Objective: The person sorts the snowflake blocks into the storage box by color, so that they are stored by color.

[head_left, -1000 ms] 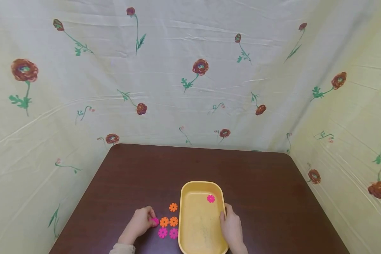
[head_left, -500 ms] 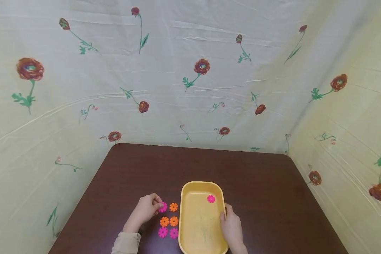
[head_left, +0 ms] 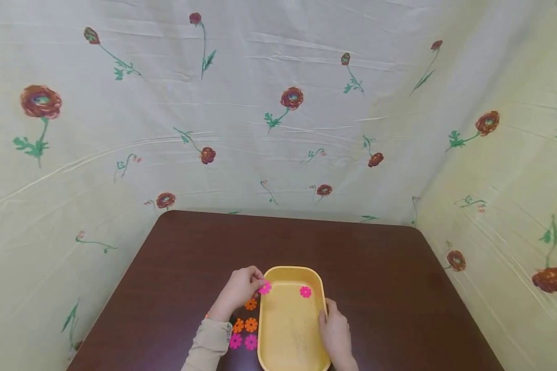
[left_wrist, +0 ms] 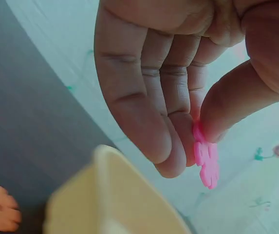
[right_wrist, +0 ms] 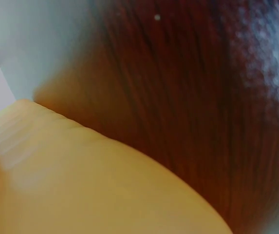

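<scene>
Head view: left hand (head_left: 239,289) pinched a pink flower disc (head_left: 265,287) over the far-left rim of the yellow tray (head_left: 291,355); right hand (head_left: 335,334) gripped the tray's right wall; a second pink disc (head_left: 305,292) lay inside, orange discs (head_left: 246,325) beside the tray on the worktop (head_left: 380,278). Left wrist view: thumb and fingers (left_wrist: 178,107) clamped on the disc (left_wrist: 206,158) above the tray's rim (left_wrist: 110,195). Right wrist view: only blurred tray wall (right_wrist: 81,185) and worktop; grip not discernible here.

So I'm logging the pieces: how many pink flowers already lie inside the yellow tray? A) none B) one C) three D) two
B: one pink flower lies in the tray; the left hand pinches another over the rim, not yet inside.
</scene>
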`<state>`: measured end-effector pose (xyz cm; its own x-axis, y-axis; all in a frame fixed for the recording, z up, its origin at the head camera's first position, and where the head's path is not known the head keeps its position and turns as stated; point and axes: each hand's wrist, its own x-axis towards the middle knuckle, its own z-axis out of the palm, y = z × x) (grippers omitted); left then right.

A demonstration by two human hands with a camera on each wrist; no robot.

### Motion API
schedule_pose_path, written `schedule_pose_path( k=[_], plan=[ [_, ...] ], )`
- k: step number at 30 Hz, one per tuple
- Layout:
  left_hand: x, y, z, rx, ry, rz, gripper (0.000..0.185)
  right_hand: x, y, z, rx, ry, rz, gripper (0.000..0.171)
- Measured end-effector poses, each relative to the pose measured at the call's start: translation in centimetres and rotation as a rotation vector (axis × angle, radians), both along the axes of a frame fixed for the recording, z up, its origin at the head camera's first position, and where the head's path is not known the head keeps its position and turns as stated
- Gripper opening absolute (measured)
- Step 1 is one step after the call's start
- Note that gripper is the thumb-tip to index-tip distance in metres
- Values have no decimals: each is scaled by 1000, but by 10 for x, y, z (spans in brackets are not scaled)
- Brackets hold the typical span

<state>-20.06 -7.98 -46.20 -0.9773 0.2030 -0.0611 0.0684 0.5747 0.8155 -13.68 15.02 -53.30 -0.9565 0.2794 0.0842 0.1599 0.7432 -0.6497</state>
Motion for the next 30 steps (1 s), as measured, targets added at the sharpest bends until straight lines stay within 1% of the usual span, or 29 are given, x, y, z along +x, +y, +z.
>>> schedule_pose_path(
  k=[4, 6, 10, 13, 17, 21, 26, 30],
  plan=[
    [-9, 22, 10, 34, 20, -39, 7, 0, -1, 0, 0, 7, -3, 30],
    [-14, 33, 12, 28, 36, -53, 7, 0, -1, 0, -4, 10, 0, 30],
    [-21, 55, 14, 22, 14, -71, 7, 1, -2, 0, -12, 15, 8, 30],
    [-26, 71, 13, 27, -31, -72, 8, 1, -2, 0, -6, 26, 10, 30],
    [-28, 87, 5, 32, -89, -73, 9, 0, -2, -1, 5, 44, 6, 29],
    [-26, 98, -7, 2, -107, -79, 13, 1, -2, -1, 9, 49, 3, 28],
    [-21, 106, -21, -38, -94, -71, 23, 1, -2, 1, 14, 54, 1, 27],
    [-19, 109, -34, -102, -62, -54, 35, 2, -2, 2, 15, 60, 4, 28]
  ],
)
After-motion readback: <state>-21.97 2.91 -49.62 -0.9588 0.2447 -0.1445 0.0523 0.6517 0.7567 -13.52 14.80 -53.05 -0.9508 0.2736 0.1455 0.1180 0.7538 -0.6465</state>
